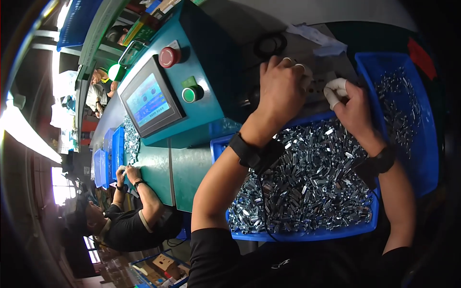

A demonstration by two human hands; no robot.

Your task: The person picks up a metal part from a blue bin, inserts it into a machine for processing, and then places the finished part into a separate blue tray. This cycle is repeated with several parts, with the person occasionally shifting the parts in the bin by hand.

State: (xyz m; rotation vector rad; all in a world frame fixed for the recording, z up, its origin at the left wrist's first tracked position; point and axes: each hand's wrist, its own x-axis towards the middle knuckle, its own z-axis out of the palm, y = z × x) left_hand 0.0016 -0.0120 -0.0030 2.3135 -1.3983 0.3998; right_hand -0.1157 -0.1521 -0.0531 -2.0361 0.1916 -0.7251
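Note:
My left hand (pixel 283 89) reaches over the far edge of a blue tray (pixel 307 235) heaped with short shiny metal pieces (pixel 302 177). Its fingers are curled in, with white covers on some fingertips, and whatever they hold is hidden behind the hand. To its right, my right hand (pixel 354 108) has its covered thumb and fingers bent together in a pinch. Nothing I can name shows between them. Both hands are beside a dark metal plate with small holes (pixel 317 86), next to the machine.
A teal machine (pixel 206 62) with a touchscreen (pixel 150 98), red button (pixel 168 57) and green button (pixel 189 94) stands left. At right, a blue bin (pixel 427 144) holds tiny metal parts. Beyond are a black cable coil (pixel 270 45) and white cloth (pixel 319 38). A co-worker (pixel 129 225) sits far left.

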